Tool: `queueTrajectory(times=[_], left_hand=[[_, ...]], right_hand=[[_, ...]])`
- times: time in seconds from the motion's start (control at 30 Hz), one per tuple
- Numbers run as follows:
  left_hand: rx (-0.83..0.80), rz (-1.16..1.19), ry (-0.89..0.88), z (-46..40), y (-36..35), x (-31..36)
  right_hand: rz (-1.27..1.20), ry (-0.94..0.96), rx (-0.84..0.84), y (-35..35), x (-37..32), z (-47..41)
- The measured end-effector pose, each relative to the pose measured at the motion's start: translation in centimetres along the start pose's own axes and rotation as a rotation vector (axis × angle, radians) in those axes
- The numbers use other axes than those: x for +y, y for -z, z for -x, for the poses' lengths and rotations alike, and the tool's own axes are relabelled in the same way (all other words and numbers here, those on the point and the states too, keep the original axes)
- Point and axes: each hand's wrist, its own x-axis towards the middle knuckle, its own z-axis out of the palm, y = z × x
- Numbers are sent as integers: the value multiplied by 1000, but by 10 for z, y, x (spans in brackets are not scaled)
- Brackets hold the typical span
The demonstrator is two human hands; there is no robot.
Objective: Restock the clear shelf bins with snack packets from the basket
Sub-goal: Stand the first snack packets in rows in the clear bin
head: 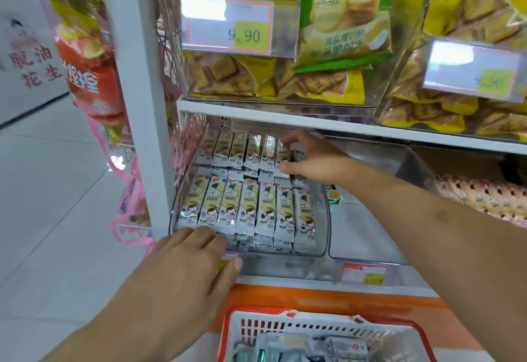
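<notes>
A clear shelf bin (320, 236) on the lower shelf holds two rows of slim snack packets (245, 210) standing side by side. My right hand (310, 159) reaches into the back row, its thumb and fingers pinching the rightmost packet (282, 156) there. My left hand (194, 259) rests with straight fingers on the bin's front left edge, touching the front packets. Below, a red and white basket (285, 327) holds more packets (313, 347).
Beside the bin stands another clear bin (370, 233) with one small green packet (332, 194) at its back. Upper shelf bins hold yellow and green biscuit bags (342, 19) behind a 9.90 price tag (228, 27). Pink netted bags (131, 190) hang left of the white post (137, 76).
</notes>
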Motion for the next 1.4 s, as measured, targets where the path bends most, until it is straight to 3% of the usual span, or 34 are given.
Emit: queueTrajectory(times=[0.57,0.73,0.87,1.03,1.13,1.23,1.4], left_hand=[[-25,-20,-2,1,5,7],[-22,16,10,12,14,23],[13,54,-66,26,11,46],[-312,-6,-53,39,-42,59],[-550,-116,47,50,-91,60],[-676,-141,139,59,-125,57],[-648,-178,145,60,-155,60]], right_hand=[[-18,38,44,-1,13,14],[-74,166,262,-1,15,69],[-37,367,332,-18,15,159],[142,441,135,-81,57,244],[316,219,-182,-136,105,259],[409,-41,-455,-177,145,264],[365,-219,-391,-222,182,266]])
